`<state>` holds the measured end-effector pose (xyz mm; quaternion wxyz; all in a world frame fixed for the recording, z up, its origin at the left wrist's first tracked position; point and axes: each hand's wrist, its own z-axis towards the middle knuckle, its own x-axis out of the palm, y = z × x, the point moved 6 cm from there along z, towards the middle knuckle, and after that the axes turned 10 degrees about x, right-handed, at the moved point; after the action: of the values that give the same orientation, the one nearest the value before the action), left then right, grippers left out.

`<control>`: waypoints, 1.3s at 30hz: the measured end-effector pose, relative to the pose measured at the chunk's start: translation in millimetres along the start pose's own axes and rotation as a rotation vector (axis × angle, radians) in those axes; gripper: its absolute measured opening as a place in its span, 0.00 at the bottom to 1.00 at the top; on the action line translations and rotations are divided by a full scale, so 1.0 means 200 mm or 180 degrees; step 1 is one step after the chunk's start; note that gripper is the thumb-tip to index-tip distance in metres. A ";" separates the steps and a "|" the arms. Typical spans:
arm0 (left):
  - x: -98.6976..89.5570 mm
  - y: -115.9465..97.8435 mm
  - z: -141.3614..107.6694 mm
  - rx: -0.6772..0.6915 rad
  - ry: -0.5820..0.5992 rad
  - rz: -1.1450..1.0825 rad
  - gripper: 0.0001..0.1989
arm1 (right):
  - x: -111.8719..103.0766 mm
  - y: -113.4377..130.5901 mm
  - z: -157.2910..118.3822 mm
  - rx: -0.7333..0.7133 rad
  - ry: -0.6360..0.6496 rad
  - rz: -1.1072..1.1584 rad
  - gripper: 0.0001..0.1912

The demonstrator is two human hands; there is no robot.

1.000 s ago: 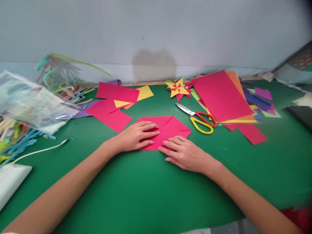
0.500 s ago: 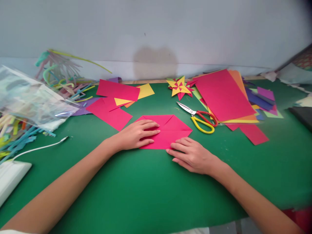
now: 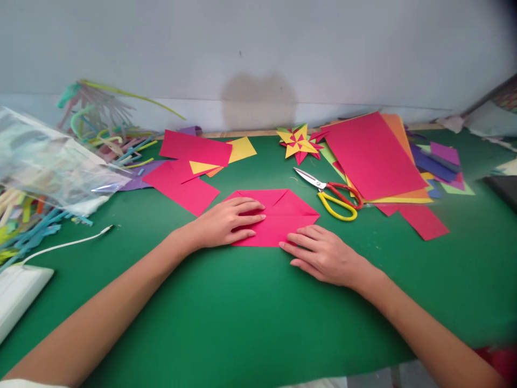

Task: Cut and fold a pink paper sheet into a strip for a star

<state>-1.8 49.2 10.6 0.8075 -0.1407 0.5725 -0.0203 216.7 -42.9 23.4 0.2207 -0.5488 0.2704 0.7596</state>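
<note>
A folded red sheet of paper [image 3: 274,223] lies flat on the green tabletop [image 3: 226,318], its two far corners turned in toward the middle. My left hand [image 3: 232,221] rests flat over its left side with the fingers stretched out and slightly apart. At the near right edge of the sheet is my right hand [image 3: 319,253], fingers extended, the tips touching the paper. Both palms face down, and the paper's left corner is hidden under my left hand. Scissors [image 3: 327,194] with one red and one yellow handle lie just beyond the sheet to the right.
Behind stands a red and yellow paper star [image 3: 299,144]. Large red sheets [image 3: 375,161] are stacked at the right, red and yellow pieces [image 3: 197,148] at the left. Colourful strips and a clear plastic bag [image 3: 56,161] fill the far left, near a white device [image 3: 24,296] with a cable.
My right hand has shifted slightly right and up along the paper's near edge. My left hand stays in place on the sheet.
</note>
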 end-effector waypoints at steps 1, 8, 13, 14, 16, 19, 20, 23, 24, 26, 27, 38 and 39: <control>0.00 0.00 0.00 0.0009 0.0003 0.0006 0.23 | 0.00 0.00 -0.01 -0.0031 0.0001 -0.0009 0.20; -0.01 -0.01 0.01 0.0018 0.0023 0.0020 0.23 | -0.05 -0.05 -0.13 0.0047 0.0061 -0.0019 0.19; 0.00 0.00 0.00 -0.0017 0.0020 -0.0022 0.23 | -0.08 -0.09 -0.18 0.0042 0.0092 0.0054 0.17; 0.00 0.00 0.00 -0.0028 0.0024 -0.0029 0.24 | -0.10 -0.09 -0.18 0.0069 0.0021 0.0098 0.16; 0.00 0.00 0.00 -0.0033 0.0036 -0.0041 0.24 | -0.15 -0.11 -0.16 0.0252 -0.0269 0.0234 0.14; 0.00 0.00 0.01 -0.0021 0.0124 -0.0068 0.24 | -0.29 -0.14 -0.07 0.0819 -0.0977 0.0541 0.18; 0.00 0.00 0.01 -0.0054 0.0155 -0.0084 0.24 | -0.35 -0.14 -0.03 0.0986 -0.1285 0.0608 0.18; 0.00 0.01 0.01 -0.0241 0.0187 -0.0158 0.25 | -0.44 -0.11 0.14 0.1346 -0.1594 0.0754 0.13; 0.00 0.01 0.01 -0.0281 0.0173 -0.0179 0.25 | -0.43 -0.10 0.20 0.1433 -0.1424 0.0815 0.11; -0.01 0.01 0.01 -0.0294 0.0135 -0.0184 0.26 | -0.36 -0.05 0.31 0.1381 -0.0873 0.0813 0.11; -0.01 0.01 0.01 -0.0280 0.0104 -0.0177 0.26 | -0.31 -0.02 0.34 0.1322 -0.0647 0.0730 0.12; -0.08 0.12 -0.05 -0.1024 -0.0949 0.0289 0.15 | 0.11 0.15 0.34 0.0583 0.0222 -0.0035 0.30; -0.08 0.13 -0.06 -0.1134 -0.0955 0.0336 0.16 | 0.12 0.15 0.34 0.0548 0.0233 -0.0009 0.30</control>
<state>-20.9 74.7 14.7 0.8459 -0.2522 0.4472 0.1443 141.5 -19.5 22.8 0.2582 -0.5555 0.3417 0.7127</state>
